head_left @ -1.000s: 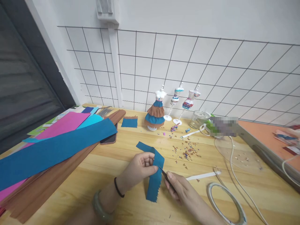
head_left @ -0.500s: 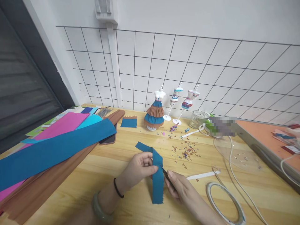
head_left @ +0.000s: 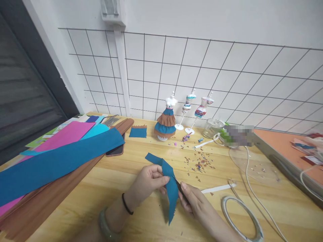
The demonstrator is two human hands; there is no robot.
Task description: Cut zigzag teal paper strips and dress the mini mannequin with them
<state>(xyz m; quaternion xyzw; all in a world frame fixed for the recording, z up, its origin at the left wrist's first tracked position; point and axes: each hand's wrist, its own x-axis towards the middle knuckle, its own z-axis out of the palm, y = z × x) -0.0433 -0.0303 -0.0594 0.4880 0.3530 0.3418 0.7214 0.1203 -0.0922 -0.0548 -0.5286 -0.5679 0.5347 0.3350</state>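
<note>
A blue crepe paper strip (head_left: 171, 193) hangs from my left hand (head_left: 152, 179), pinched between thumb and fingers near its middle. Its far end lies bent off to the left, and the lower end is twisted and tapers downward. Small notches run along part of its right edge. My right hand (head_left: 192, 198) is closed around small dark scissors (head_left: 182, 191), whose tips meet the strip's right edge; most of the handle is hidden in my palm. Beyond my hands stands a small white dress form (head_left: 171, 103) in a tiered blue and brown paper skirt (head_left: 166, 125).
On the left lie stacked paper sheets (head_left: 63, 159) and a phone (head_left: 114, 150). Two bare-skirted dress forms (head_left: 201, 111), a glass jar (head_left: 213, 127) and paper clippings (head_left: 200, 163) sit farther back. A tape roll (head_left: 223, 205), a cable (head_left: 248, 178) and an orange tray (head_left: 275, 148) are on the right.
The strip's lower part has turned from flat and straight to twisted, its bottom end swinging slightly right. Both hands keep nearly the same place and grip.
</note>
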